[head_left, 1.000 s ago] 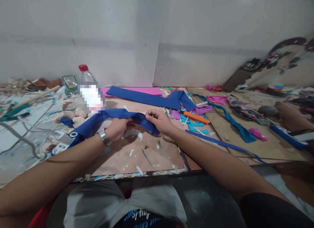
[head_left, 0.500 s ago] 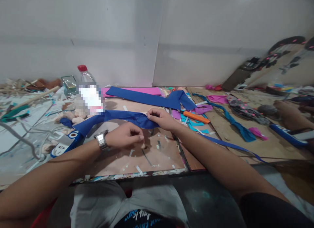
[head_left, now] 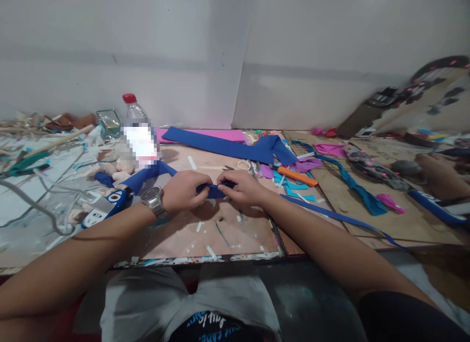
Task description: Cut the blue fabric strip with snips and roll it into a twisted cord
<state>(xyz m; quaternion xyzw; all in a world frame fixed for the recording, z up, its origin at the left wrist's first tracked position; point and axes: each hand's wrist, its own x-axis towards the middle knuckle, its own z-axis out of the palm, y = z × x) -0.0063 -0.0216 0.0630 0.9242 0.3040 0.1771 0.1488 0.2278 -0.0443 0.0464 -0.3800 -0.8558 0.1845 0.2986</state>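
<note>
Between my two hands runs a blue fabric strip (head_left: 213, 191), pinched close to one end of its visible part. My left hand (head_left: 186, 190) is closed on it, thumb against fingers, and wears a metal watch at the wrist. A few centimetres to the right, my right hand (head_left: 240, 187) grips the same strip between thumb and fingertips. The strip's other part trails left behind my left hand, past a blue and white tool (head_left: 106, 207) with a grey cord. Both hands hover just over the wooden board (head_left: 183, 236).
Behind lie a folded blue cloth (head_left: 216, 145) and pink fabric. A red-capped bottle (head_left: 135, 107) stands left of them. An orange cutter (head_left: 296, 176) rests among scraps at right. Green-handled pliers (head_left: 29, 165) lie far left. Another person's hand (head_left: 438, 173) is at far right.
My left hand has risen to the strip and closed on it beside my right hand. The strip's held part is now bunched between both hands. The view has shifted slightly.
</note>
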